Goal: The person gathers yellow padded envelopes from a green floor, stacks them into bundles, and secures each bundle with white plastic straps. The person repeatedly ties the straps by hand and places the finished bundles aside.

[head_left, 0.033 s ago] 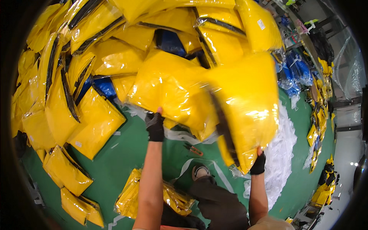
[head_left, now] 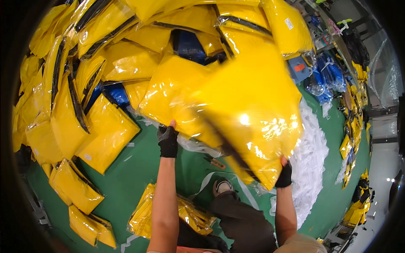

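Plainly, two hands hold yellow packages (two).

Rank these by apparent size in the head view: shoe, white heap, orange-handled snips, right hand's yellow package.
1. Yellow package in right hand
2. White heap
3. Shoe
4. Orange-handled snips

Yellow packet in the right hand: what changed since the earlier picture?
The yellow packet in the right hand has swung left, further over a second packet, uncovering a blue-grey item. Nothing was grasped or released. The left hand stayed at the second packet's edge; the pile is unchanged.
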Demonstrator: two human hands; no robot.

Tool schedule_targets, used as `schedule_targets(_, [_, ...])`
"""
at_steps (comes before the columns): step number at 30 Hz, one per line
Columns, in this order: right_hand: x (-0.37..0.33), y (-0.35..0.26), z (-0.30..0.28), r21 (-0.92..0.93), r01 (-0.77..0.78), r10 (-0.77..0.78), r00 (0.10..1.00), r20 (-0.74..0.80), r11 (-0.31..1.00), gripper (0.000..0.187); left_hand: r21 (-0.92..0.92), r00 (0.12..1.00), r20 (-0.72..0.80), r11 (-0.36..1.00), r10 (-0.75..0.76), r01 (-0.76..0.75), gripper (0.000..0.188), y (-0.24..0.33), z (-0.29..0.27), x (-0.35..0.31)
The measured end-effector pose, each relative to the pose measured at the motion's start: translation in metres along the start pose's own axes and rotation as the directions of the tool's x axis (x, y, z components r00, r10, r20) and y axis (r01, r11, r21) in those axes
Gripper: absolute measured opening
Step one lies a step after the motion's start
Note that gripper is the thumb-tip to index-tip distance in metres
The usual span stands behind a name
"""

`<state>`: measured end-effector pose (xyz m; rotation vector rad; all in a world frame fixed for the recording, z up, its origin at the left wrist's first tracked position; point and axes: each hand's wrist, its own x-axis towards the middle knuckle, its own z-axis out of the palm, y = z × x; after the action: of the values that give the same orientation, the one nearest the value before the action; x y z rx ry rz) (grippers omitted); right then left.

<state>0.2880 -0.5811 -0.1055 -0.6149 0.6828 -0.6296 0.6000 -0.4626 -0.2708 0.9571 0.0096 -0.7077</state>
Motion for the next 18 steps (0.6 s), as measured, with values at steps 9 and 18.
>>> schedule_targets(9, [0.092,0.079,0.072,-0.785,0.181,-0.142,0.983,0.119,0.592,0.053,-0.317,0.998,-0.015,0.947,-0.057,0.049,0.065,0.031,-0.003,-0.019])
schedule_targets(18, [0.326,-0.047,0.155,-0.941,0.336,0.444,0.849,0.285,-0.038,0.074,-0.428,0.961,0.191,0.865,-0.199,0.264,0.049,0.043,0.031,-0.013])
